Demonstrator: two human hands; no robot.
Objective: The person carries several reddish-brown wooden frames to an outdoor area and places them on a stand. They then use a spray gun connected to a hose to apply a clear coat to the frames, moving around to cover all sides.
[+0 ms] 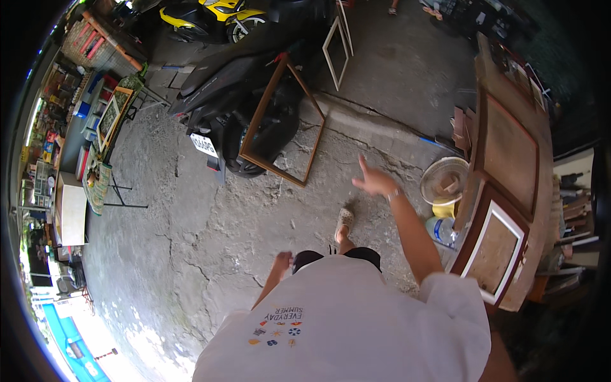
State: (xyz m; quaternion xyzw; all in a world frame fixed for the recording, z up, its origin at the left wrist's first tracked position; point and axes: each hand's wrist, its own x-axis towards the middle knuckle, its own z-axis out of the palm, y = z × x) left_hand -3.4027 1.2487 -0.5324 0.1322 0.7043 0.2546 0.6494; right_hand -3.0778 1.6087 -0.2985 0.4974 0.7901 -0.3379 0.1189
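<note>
My right hand (377,183) reaches forward over the concrete floor with thumb and a finger spread apart, holding nothing. Low by my left side hangs my left hand (283,260), small and blurred, its fingers not clear. Ahead of me a brown rectangular frame (310,167) leans against a black motor scooter (219,79). To the right, a long table (533,254) carries a white frame with a brown outer border (509,223) and a larger brown-edged panel (509,153). My right hand is apart from all of these.
A round fan (445,180) and a large clear bottle (443,230) stand beside the table. Pale frames (336,54) lean farther ahead, near a yellow scooter (223,14). At left are a folding table (98,188) and cluttered shelves (44,149). The concrete floor (153,235) is cracked.
</note>
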